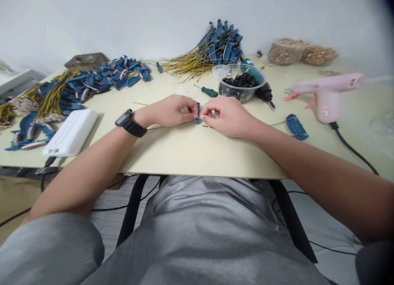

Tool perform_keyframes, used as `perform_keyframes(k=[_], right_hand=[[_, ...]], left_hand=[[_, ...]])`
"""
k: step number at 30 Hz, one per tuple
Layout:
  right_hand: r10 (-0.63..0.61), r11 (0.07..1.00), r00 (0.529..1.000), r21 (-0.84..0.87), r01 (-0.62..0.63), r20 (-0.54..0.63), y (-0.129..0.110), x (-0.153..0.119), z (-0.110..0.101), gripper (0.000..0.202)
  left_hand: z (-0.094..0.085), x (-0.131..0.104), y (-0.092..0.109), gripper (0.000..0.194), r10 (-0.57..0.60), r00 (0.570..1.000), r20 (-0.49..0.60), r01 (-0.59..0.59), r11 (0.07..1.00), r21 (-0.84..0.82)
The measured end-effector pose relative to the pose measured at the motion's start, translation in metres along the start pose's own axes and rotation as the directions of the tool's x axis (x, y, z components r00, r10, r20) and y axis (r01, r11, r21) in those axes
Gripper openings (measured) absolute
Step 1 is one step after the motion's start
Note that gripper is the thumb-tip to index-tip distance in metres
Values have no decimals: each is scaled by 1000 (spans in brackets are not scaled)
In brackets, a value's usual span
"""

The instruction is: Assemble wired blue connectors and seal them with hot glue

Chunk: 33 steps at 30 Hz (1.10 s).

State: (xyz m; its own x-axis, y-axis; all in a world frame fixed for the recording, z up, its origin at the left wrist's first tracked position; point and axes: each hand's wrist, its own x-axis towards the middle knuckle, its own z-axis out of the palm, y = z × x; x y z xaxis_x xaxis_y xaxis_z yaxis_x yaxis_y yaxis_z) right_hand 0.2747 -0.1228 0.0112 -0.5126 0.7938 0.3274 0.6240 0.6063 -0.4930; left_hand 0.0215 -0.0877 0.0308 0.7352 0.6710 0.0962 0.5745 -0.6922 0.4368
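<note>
Near the middle of the table, my left hand pinches a small blue piece between thumb and fingers. A thin wire runs from under this hand toward the left. My right hand is closed close beside the blue piece, thumb and index finger pressed together; what they hold, if anything, is too small to make out. A short dark wire end shows below the right fingertips. Beyond my right wrist lies another blue piece with a wire through it.
A green screwdriver and a tub of black parts stand behind my hands. A pink glue gun is at right, a white power bank at left. Blue pieces with yellow wires are heaped behind; more blue pieces lie left.
</note>
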Motion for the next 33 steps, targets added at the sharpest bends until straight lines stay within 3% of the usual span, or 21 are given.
perform_keyframes(k=[13, 21, 33], right_hand=[[41, 997, 999, 59, -42, 9, 1, -1, 0, 16], [-2, 999, 1000, 48, 2, -6, 2, -2, 0, 17], [-63, 998, 998, 21, 63, -23, 2, -3, 1, 19]], left_hand=[[-4, -3, 2, 28, 49, 997, -59, -50, 998, -22], [-6, -4, 5, 29, -9, 996, -91, 7, 1000, -17], [-5, -3, 4, 28, 2, 995, -95, -5, 1000, -29]])
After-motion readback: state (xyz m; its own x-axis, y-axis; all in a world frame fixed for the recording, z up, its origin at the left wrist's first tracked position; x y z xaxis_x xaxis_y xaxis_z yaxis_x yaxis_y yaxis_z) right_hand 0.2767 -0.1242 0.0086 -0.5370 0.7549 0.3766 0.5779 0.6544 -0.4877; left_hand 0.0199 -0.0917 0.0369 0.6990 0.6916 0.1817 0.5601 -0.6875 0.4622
